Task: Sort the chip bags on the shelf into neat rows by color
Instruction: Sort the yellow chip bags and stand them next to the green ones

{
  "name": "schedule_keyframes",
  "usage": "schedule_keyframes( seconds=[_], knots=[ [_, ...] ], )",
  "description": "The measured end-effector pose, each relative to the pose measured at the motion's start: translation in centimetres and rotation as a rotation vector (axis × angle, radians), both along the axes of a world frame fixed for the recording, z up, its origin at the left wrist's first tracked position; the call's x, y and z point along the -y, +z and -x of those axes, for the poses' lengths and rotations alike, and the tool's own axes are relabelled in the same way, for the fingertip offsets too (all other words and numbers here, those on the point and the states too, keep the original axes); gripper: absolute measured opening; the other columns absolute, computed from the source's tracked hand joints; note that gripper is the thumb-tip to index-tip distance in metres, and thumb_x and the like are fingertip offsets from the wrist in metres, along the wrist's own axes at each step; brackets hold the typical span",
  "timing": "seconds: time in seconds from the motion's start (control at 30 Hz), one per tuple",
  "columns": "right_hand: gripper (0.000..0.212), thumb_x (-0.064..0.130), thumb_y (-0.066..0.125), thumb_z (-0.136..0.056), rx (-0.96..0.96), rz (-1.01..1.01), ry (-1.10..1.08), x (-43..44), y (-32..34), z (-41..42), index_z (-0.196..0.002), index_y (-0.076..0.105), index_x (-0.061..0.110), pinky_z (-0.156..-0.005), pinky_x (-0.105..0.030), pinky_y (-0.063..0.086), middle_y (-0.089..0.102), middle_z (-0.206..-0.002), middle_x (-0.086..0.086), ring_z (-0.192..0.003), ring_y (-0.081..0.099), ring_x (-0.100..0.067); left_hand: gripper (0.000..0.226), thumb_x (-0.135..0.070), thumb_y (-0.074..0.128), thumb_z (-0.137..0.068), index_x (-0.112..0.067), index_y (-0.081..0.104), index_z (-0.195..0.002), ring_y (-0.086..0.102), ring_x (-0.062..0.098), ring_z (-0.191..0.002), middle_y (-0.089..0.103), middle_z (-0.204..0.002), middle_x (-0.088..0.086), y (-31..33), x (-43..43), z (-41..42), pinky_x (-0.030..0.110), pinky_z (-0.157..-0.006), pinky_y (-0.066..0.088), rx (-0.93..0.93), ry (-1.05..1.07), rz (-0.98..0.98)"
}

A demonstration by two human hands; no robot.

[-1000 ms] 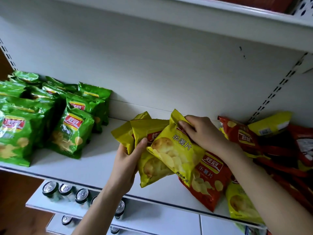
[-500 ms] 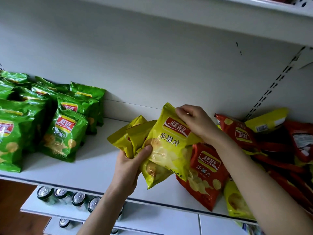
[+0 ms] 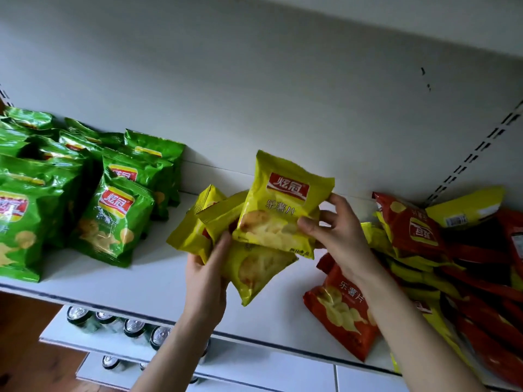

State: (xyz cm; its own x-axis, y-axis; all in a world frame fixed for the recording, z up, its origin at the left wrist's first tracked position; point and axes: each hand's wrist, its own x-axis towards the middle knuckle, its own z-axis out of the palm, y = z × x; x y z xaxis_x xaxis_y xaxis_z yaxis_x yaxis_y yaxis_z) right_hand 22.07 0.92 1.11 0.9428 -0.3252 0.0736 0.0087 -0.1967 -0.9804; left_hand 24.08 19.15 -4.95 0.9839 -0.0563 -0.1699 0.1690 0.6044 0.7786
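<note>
Yellow chip bag [image 3: 285, 205] now turned upright, logo facing out.
Right hand [image 3: 338, 230] grips its edge; left hand [image 3: 208, 275] clutches the yellow stack [image 3: 226, 236] it joins, beside green rows [image 3: 85, 193].

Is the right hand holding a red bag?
No, the right hand grips a yellow bag; the red bag lies on the shelf.

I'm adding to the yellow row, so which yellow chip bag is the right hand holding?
The upright yellow bag with its red logo facing out, frontmost of the cluster; right hand pinches its right edge. The left hand holds the others.
</note>
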Motion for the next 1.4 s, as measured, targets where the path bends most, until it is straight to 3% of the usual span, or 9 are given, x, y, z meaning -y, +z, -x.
schedule_keyframes(
  seconds=[0.07, 0.17, 0.27, 0.33, 0.57, 0.8, 1.2, 1.3, 1.4],
  knots=[
    [0.055, 0.01, 0.071, -0.075, 0.071, 0.017, -0.035, 0.9, 0.0, -1.6, -0.12, 0.042, 0.02, -0.062, -0.03, 0.057, 0.067, -0.096, -0.001, -0.079, 0.069, -0.012, 0.019, -0.009, 0.057, -0.087, -0.021, 0.061, -0.101, 0.071, 0.012, -0.079, 0.074, -0.086, -0.005, -0.2, -0.9, -0.4, 0.025, -0.061, 0.057, -0.017, 0.044, -0.025],
    [0.055, 0.003, 0.071, -0.077, 0.142, 0.231, -0.163, 2.4, -1.2, -5.1, -0.121, 0.039, 0.005, -0.066, -0.017, 0.052, 0.06, -0.093, 0.007, -0.081, 0.062, -0.007, 0.02, -0.011, 0.06, -0.084, -0.02, 0.063, -0.101, 0.07, 0.017, -0.084, 0.074, -0.089, -0.002, -0.8, -2.5, -0.3, 0.031, -0.068, 0.059, -0.028, 0.088, -0.126],
    [0.055, 0.005, 0.073, -0.076, 0.033, 0.424, -0.199, 2.6, -4.5, -8.3, -0.119, 0.04, -0.003, -0.068, -0.019, 0.039, 0.058, -0.107, -0.009, -0.093, 0.059, -0.028, 0.031, -0.019, 0.064, -0.077, -0.017, 0.063, -0.108, 0.068, 0.026, -0.092, 0.072, -0.099, 0.007, -1.6, -3.7, 0.5, 0.042, -0.079, 0.057, -0.051, 0.088, -0.185],
    [0.056, 0.005, 0.071, -0.077, -0.039, 0.487, -0.194, 2.5, -6.9, -9.6, -0.122, 0.039, -0.005, -0.07, -0.021, 0.036, 0.057, -0.115, -0.02, -0.101, 0.057, -0.033, 0.035, -0.022, 0.066, -0.072, -0.018, 0.063, -0.107, 0.069, 0.026, -0.09, 0.073, -0.099, 0.008, -1.9, -4.1, 0.8, 0.042, -0.075, 0.058, -0.07, 0.073, -0.203],
    [0.069, 0.014, 0.068, -0.081, -0.172, 0.48, -0.2, 1.4, -9.4, -11.7, -0.134, 0.028, -0.006, -0.094, -0.038, 0.039, 0.047, -0.131, -0.024, -0.119, 0.047, -0.037, 0.048, -0.025, 0.068, -0.07, -0.015, 0.059, -0.116, 0.07, 0.03, -0.089, 0.072, -0.102, 0.011, -1.9, -4.0, 1.5, 0.042, -0.072, 0.059, -0.116, -0.037, -0.221],
    [0.062, 0.012, 0.068, -0.082, -0.162, 0.477, -0.2, 1.2, -8.8, -11.1, -0.129, 0.031, -0.007, -0.092, -0.037, 0.039, 0.048, -0.129, -0.024, -0.119, 0.047, -0.036, 0.026, -0.013, 0.062, -0.085, -0.017, 0.06, -0.111, 0.071, 0.029, -0.083, 0.073, -0.094, 0.01, -1.5, -3.6, 1.8, 0.042, -0.067, 0.059, -0.152, -0.112, -0.165],
    [0.056, 0.03, 0.072, -0.079, -0.25, 0.392, -0.204, 1.1, -4.3, -7.3, -0.119, 0.05, -0.002, -0.081, -0.028, 0.042, 0.061, -0.115, -0.019, -0.104, 0.058, -0.029, 0.034, -0.019, 0.065, -0.08, -0.011, 0.061, -0.112, 0.071, 0.023, -0.077, 0.073, -0.096, 0.012, -1.1, -3.8, 0.8, 0.028, -0.056, 0.056, -0.082, -0.133, -0.215],
    [0.041, 0.032, 0.066, -0.079, -0.244, 0.192, 0.036, -0.4, -1.9, -2.0, -0.112, 0.055, 0.01, -0.075, -0.033, 0.049, 0.066, -0.106, -0.017, -0.096, 0.064, -0.027, 0.041, -0.025, 0.066, -0.071, -0.012, 0.061, -0.11, 0.071, 0.022, -0.076, 0.074, -0.092, 0.009, -0.4, -3.4, 0.0, 0.028, -0.057, 0.056, -0.049, -0.139, -0.202],
    [0.07, 0.04, 0.071, -0.064, -0.317, 0.191, 0.316, -2.3, -1.7, 2.0, -0.127, 0.041, 0.028, -0.068, -0.03, 0.054, 0.063, -0.108, -0.005, -0.09, 0.066, -0.02, 0.04, -0.028, 0.067, -0.07, -0.014, 0.062, -0.107, 0.071, 0.022, -0.081, 0.073, -0.095, 0.009, -0.1, -2.6, -0.7, 0.031, -0.062, 0.058, -0.018, -0.16, -0.196]
  ],
)
